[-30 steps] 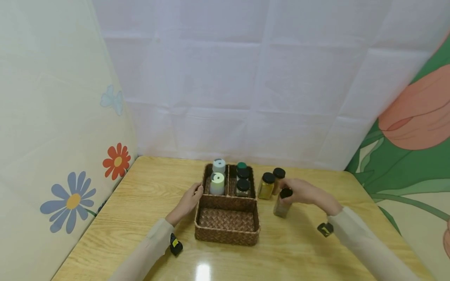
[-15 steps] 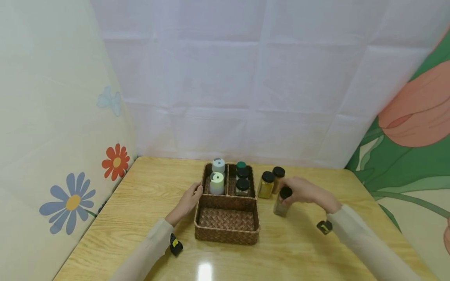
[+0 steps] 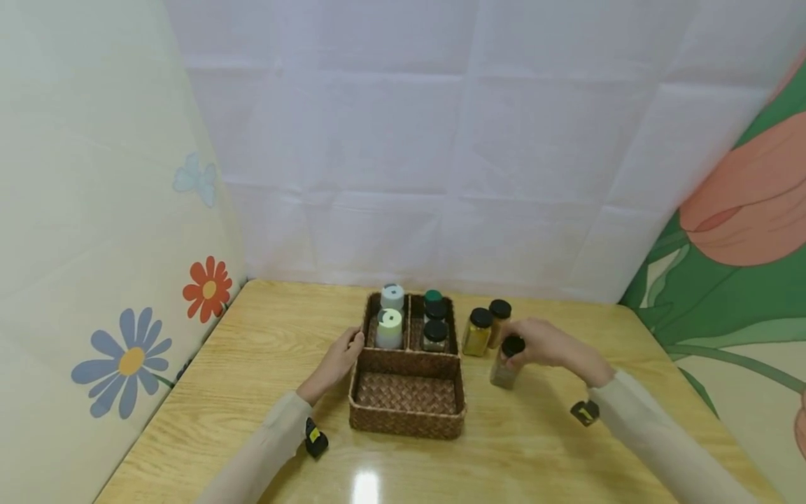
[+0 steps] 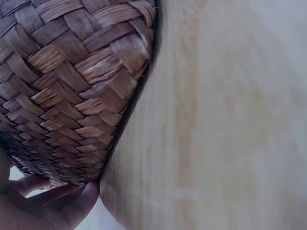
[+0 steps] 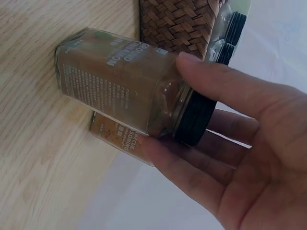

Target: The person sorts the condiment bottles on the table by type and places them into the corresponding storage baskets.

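A brown woven basket (image 3: 406, 425) with three compartments stands on the table. My left hand (image 3: 331, 362) rests against its left side; in the left wrist view the fingertips (image 4: 88, 191) touch the woven wall low down, near the tabletop. To the basket's right, my right hand (image 3: 543, 343) pinches a glass spice jar (image 5: 110, 76) between thumb and fingers, just below its black cap. Its label reads ground cinnamon, and brown powder fills it. The jar stands upright at the table surface; whether it touches cannot be told.
A yellow-filled jar (image 3: 476, 340) and a brown seasoning jar (image 5: 112, 133), both black-capped, stand between basket and right hand. Two pale-topped bottles (image 3: 389, 329) fill the back left compartment. Several jars (image 3: 434, 334) sit back right. A white cloth (image 3: 378, 140) hangs behind the table (image 3: 271, 315).
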### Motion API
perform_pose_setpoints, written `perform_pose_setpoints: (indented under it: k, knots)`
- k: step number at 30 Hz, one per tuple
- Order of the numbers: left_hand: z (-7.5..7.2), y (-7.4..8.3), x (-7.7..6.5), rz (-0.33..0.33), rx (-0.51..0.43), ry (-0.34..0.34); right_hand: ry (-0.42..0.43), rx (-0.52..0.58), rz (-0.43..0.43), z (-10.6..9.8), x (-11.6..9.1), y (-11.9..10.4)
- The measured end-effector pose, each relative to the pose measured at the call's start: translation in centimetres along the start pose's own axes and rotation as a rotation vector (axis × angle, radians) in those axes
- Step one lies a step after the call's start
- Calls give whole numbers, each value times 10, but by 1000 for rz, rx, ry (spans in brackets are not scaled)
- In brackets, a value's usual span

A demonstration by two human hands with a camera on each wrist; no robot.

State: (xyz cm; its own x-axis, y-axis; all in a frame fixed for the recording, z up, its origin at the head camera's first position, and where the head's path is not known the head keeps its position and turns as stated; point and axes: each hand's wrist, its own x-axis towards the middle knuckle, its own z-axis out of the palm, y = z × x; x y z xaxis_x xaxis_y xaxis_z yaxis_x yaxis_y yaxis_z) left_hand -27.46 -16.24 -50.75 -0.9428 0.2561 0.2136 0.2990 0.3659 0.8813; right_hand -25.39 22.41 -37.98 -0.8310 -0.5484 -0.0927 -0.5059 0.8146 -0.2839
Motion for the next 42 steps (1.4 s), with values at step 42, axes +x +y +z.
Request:
perform_pose_setpoints:
  k: [42]
  knots:
    - [-1, 5, -3, -25, -6, -7, 249, -142, -6, -10, -12, -50]
